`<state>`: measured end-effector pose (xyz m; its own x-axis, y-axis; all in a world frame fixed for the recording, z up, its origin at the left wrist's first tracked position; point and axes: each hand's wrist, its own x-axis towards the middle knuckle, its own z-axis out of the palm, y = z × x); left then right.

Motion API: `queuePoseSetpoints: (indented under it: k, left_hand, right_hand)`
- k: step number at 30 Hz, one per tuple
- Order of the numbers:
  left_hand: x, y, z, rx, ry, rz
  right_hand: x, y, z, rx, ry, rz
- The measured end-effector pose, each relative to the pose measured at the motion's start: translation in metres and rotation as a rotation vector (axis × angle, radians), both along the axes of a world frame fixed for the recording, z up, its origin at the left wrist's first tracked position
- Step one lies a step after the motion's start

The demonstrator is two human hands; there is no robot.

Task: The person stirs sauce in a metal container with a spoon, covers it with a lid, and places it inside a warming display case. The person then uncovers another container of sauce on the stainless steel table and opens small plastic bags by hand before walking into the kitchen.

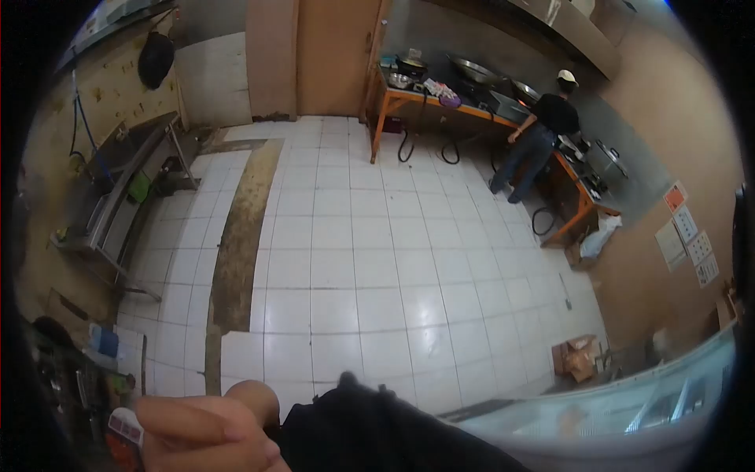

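Note:
My left hand (pixel 204 433) is at the bottom left, close to the camera, with its fingers curled in and pressed together. Whatever it may hold is hidden by the fingers. Just left of it, a small red and white object (pixel 124 433) shows partly; whether the hand touches it I cannot tell. Behind the fingers are my bare knee (pixel 255 399) and black clothing (pixel 370 433). My right hand is out of view.
White tiles (pixel 338 236) cover the floor, broken by a rough brown strip (pixel 244 220). A metal sink bench (pixel 118 181) lines the left wall. At the back right, a person (pixel 543 130) stands at an orange-framed cooking table (pixel 377 118). A glass-topped case (pixel 613 401) is at lower right.

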<state>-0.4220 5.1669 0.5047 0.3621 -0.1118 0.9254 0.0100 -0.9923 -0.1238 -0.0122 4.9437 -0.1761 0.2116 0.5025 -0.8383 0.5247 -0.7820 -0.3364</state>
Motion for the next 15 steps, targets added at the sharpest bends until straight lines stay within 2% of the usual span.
queuePoseSetpoints:
  k: [1, 4, 5, 6, 8, 10, 11, 13, 15]
  left_hand:
    - [0.007, 0.032, 0.005, 0.057, 0.022, -0.034]
    - [0.027, 0.117, 0.011, 0.054, 0.018, -0.071]
    - [0.031, 0.138, 0.002, -0.023, -0.038, -0.031]
    - [0.033, 0.158, -0.008, -0.094, -0.094, 0.009]
    - [0.041, 0.194, -0.038, -0.453, -0.258, 0.334]
    - [0.072, 0.283, -0.061, -0.457, -0.468, 0.273]
    - [0.08, 0.337, -0.068, -0.326, -0.468, 0.234]
    - [0.086, 0.423, -0.094, -0.474, -0.376, 0.437]
    - [0.098, 0.508, -0.113, -0.828, -0.332, 0.362]
  right_hand:
    - [0.015, 0.034, -0.005, 0.003, -0.029, 0.05]
    - [0.075, 0.177, -0.044, 0.105, -0.348, 0.895]
    - [0.084, 0.233, -0.042, 0.237, -0.347, 0.725]
    - [0.075, 0.299, -0.011, 0.288, -0.231, 0.238]
    - [0.089, 0.405, -0.006, 0.906, -0.099, 0.329]
    - [0.077, 0.512, 0.043, 0.843, 0.082, 0.065]
    - [0.068, 0.557, 0.076, 0.816, 0.174, -0.065]
    - [0.064, 0.627, 0.106, 0.802, 0.125, -0.078]
    - [0.066, 0.676, 0.11, 0.747, 0.072, -0.078]
